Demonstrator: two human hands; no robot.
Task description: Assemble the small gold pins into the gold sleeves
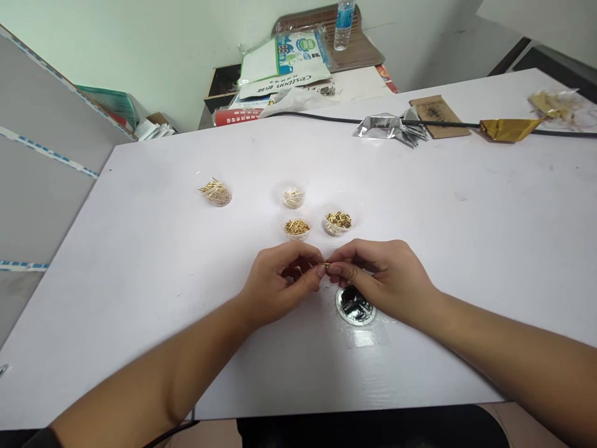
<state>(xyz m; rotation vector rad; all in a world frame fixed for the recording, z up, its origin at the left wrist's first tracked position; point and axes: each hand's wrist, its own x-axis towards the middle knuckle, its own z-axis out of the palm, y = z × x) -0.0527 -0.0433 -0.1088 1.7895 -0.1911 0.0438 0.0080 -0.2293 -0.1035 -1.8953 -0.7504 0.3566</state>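
Note:
My left hand (pixel 290 277) and my right hand (pixel 382 274) meet over the white table, thumbs and fingertips pinched together. Between them is a thin gold-coloured metal pin (pixel 325 264), gripped from both ends; most of it is hidden by the fingers. Just beyond the hands stand a clear cup of short gold metal tubes (pixel 338 220), a cup of small gold pins (pixel 297 228) and a cup of paler gold pieces (pixel 293 198). Partly under my right hand lies a round dish with a dark shiny middle (pixel 356 305).
Farther left, a clear cup (pixel 217 193) holds long gold pins. Clear tape (pixel 366 337) lies near the dish. A black cable (pixel 326 118) crosses the back, with silver foil (pixel 380 126), cardboard (pixel 439 116) and gold foil (pixel 509 129) by it. A water bottle (pixel 344 26) stands behind.

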